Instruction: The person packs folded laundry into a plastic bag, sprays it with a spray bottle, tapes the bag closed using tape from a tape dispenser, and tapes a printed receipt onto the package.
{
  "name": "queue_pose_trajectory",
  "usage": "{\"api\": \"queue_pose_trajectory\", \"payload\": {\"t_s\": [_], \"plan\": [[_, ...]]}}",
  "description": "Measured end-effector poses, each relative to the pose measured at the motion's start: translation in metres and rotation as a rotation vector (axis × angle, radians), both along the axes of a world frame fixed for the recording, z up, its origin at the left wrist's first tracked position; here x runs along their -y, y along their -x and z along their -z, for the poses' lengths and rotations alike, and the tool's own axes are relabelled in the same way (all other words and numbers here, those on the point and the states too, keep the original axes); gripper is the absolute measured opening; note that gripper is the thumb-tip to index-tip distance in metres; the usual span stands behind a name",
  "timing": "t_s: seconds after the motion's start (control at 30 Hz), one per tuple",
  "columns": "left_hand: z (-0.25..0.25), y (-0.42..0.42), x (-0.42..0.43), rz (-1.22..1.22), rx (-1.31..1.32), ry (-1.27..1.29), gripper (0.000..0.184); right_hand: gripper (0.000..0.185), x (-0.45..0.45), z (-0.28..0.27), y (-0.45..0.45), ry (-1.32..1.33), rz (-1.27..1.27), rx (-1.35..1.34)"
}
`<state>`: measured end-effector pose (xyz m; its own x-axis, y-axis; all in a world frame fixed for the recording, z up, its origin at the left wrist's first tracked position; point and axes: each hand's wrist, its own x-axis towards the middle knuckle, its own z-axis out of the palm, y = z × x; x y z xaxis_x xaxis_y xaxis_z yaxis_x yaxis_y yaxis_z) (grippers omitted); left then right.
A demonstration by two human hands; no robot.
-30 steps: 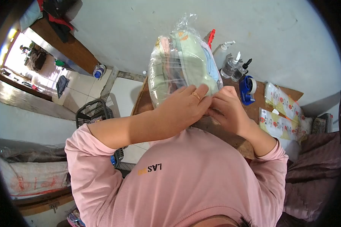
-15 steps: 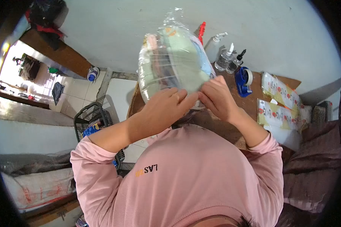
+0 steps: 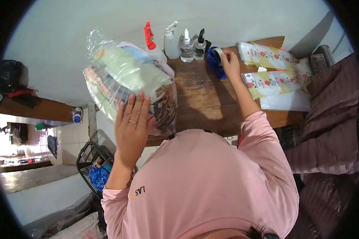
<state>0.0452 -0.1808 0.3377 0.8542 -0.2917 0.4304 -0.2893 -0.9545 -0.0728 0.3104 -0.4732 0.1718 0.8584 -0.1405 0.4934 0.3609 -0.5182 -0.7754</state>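
With the left hand [image 3: 132, 129], fingers straight, laid on the plastic bag [image 3: 127, 71] and the right hand [image 3: 232, 63] curled, grip unclear, at the tape dispenser [image 3: 215, 65], the adjacent black-topped bottle [image 3: 200, 51] risked being toppled by tugging.

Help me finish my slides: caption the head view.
Left hand spread on the bag, right hand at the tape dispenser.

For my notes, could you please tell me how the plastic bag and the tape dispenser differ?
The plastic bag is large and bulging; the tape dispenser is much smaller. The bag is see-through, the dispenser blue. The left hand lies flat on the bag; the right hand is at the dispenser's tape. Both are on the table.
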Motion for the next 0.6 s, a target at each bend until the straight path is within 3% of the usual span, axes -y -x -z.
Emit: {"api": "queue_pose_trajectory", "payload": {"t_s": [0.03,0.1,0.23,0.37,0.6], "plan": [[-0.002,0.0,0.001,-0.019,-0.013,0.001,0.056,0.036,0.03,0.053,-0.015,0.27,0.189,-0.059],[-0.006,0.0,0.006,-0.03,-0.033,0.025,0.055,0.04,0.06,0.105,-0.021,0.193,0.031,-0.329],[-0.008,-0.001,0.008,-0.04,-0.042,0.036,0.055,0.04,0.066,0.094,-0.026,0.115,-0.124,-0.65],[-0.009,0.0,0.01,-0.067,-0.064,0.039,0.055,0.03,0.054,0.085,-0.029,0.117,-0.308,-0.639],[-0.01,0.0,0.011,-0.071,-0.056,0.05,0.056,0.03,0.041,0.064,-0.022,0.355,-0.067,-0.386]]}}
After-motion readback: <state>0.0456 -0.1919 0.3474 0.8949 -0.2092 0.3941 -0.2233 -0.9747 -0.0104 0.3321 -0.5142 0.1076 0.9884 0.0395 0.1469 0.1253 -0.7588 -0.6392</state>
